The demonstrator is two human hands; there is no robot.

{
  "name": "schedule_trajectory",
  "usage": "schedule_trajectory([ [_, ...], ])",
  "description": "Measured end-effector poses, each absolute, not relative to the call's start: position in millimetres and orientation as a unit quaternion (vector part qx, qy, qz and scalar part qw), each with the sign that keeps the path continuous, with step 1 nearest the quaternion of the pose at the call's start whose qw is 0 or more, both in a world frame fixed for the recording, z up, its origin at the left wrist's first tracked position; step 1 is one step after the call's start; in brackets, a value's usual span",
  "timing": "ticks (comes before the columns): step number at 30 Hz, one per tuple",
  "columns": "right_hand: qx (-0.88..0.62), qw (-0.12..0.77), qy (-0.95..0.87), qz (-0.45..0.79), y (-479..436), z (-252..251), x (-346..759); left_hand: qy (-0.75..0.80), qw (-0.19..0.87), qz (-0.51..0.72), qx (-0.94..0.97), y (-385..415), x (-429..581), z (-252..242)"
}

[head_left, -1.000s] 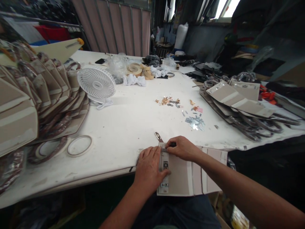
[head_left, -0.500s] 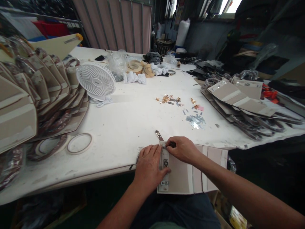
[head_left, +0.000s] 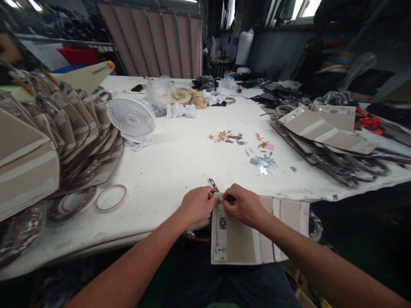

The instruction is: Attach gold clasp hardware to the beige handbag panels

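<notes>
A beige bag panel (head_left: 240, 244) lies over the table's front edge and my lap, with fold lines toward its right end. Along its left strip are a dark metal plate (head_left: 222, 223) and a silver fitting (head_left: 221, 250). My left hand (head_left: 198, 205) is closed at the panel's top left corner, thumb and fingers pinching the edge. Just beyond that corner sticks out a brown strap end with a metal fitting (head_left: 212, 183). My right hand (head_left: 244, 204) is closed over the top of the strip; something small and dark shows between its fingers, too hidden to name.
Gold fasteners (head_left: 223, 136) and flat silver plates (head_left: 263, 163) lie scattered mid-table. Stacked bag pieces stand at left (head_left: 73, 124) and right (head_left: 327, 132). A white fan (head_left: 131, 116), tape rolls (head_left: 111, 198) and plastic wrap (head_left: 158, 92) are on the white table (head_left: 173, 154).
My left hand has moved from lying flat along the panel's left strip up to its top left corner and closed there, uncovering the strip. My right hand stays near the same spot.
</notes>
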State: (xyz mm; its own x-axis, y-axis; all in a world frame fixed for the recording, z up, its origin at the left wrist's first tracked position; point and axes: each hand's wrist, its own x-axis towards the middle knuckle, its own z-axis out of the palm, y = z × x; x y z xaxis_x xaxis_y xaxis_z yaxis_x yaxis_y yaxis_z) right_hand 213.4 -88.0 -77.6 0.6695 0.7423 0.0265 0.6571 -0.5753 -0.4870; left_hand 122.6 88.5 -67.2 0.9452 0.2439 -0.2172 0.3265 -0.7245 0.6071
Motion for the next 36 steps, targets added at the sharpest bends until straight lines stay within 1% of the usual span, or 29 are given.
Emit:
schedule_trajectory([
  [4,-0.878,0.248,-0.397,0.097,-89,-80,217,0.148,0.351,-0.097,0.920,92,140,-65],
  [9,-0.877,0.257,-0.390,0.110,-87,-77,221,0.189,0.427,-0.170,0.868,91,145,-71],
  [11,-0.865,0.291,-0.380,0.153,-88,-66,226,0.210,0.454,-0.185,0.846,91,146,-72],
  [12,-0.853,0.323,-0.370,0.176,-90,-58,228,0.218,0.466,-0.189,0.836,91,147,-73],
  [14,-0.823,0.416,-0.335,0.193,-93,-42,232,0.231,0.489,-0.195,0.818,93,150,-74],
  [17,-0.757,0.580,-0.271,0.129,-97,-33,231,0.245,0.513,-0.201,0.798,95,154,-77],
  [19,-0.701,0.665,-0.239,0.098,-96,-39,228,0.250,0.519,-0.197,0.793,96,155,-79],
  [23,-0.571,0.795,-0.176,0.107,-88,-56,225,0.247,0.524,-0.180,0.795,95,152,-84],
  [26,-0.481,0.856,-0.134,0.133,-81,-55,230,0.242,0.524,-0.172,0.798,94,150,-85],
  [30,-0.439,0.877,-0.122,0.156,-62,-52,228,0.237,0.520,-0.166,0.804,93,147,-81],
  [34,-0.501,0.825,-0.183,0.190,-48,-47,220,0.228,0.528,-0.155,0.803,91,144,-81],
  [36,-0.525,0.800,-0.229,0.179,-49,-39,219,0.227,0.536,-0.153,0.798,92,143,-85],
])
